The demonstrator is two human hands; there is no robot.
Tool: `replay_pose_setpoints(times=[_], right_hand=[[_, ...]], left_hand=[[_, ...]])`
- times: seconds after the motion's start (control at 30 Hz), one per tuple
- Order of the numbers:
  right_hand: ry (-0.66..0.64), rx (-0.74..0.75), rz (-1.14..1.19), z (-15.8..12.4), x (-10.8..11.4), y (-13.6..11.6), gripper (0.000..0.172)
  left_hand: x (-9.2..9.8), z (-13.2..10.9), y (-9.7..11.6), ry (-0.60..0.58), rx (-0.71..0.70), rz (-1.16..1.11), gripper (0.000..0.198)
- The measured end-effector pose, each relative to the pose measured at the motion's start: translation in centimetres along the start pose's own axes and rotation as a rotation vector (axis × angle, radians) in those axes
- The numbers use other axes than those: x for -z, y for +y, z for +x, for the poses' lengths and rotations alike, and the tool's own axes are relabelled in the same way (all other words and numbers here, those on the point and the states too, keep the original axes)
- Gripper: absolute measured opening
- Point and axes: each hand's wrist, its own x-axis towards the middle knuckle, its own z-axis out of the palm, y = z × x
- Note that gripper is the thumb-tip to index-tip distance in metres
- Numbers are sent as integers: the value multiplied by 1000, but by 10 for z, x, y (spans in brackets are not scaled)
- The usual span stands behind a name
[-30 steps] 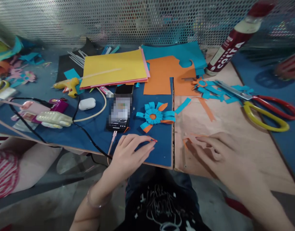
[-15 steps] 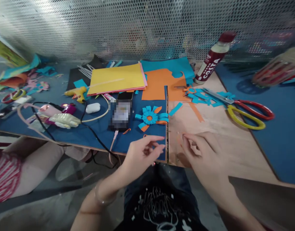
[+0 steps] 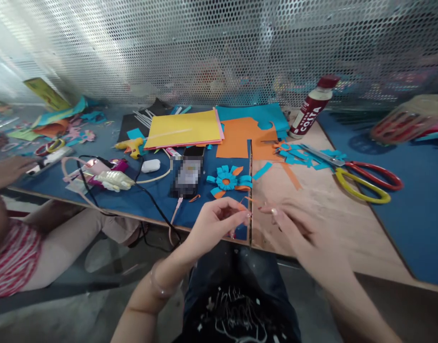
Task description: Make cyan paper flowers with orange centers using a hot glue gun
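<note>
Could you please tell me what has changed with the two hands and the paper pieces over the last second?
Both hands have lifted off the table and come together. The left hand and right hand now pinch a thin orange paper strip between them; earlier they lay flat on the surface. The blue-and-orange paper flower, the phone and the scissors stayed where they were.

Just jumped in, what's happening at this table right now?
A person sits at a craft table and pinches a thin orange paper strip between the left hand and right hand. Just beyond lies a blue and orange paper flower, a phone beside it. The scissors lie untouched at right.
</note>
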Motion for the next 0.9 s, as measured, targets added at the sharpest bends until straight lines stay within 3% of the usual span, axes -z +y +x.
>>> replay_pose_setpoints(times=[0.1,0.27,0.4,0.5,0.6,0.73,0.8,0.9], right_hand=[[-107,-69,-11,15,7,3,26],[-106,96,-619,58,4,-9,28],[-194,129,-913,81,0,-31,32],[-183,116,-985,84,-12,-46,30],[-179,65,-1002,86,-27,-59,35],[-191,181,-914,92,-33,-69,39],[-198,234,-831,95,-26,-65,36],[-166,207,-564,94,-7,-50,27]], left_hand=[[7,0,4,-42,-15,-23,17],[4,3,6,-9,-183,-10,11],[-1,7,2,-16,-252,24,7],[-2,6,0,51,-360,1,5],[-1,0,5,92,-561,-77,3],[0,-12,15,-11,-759,-85,5],[0,-15,17,12,-693,-17,3],[2,-13,12,131,-409,71,8]])
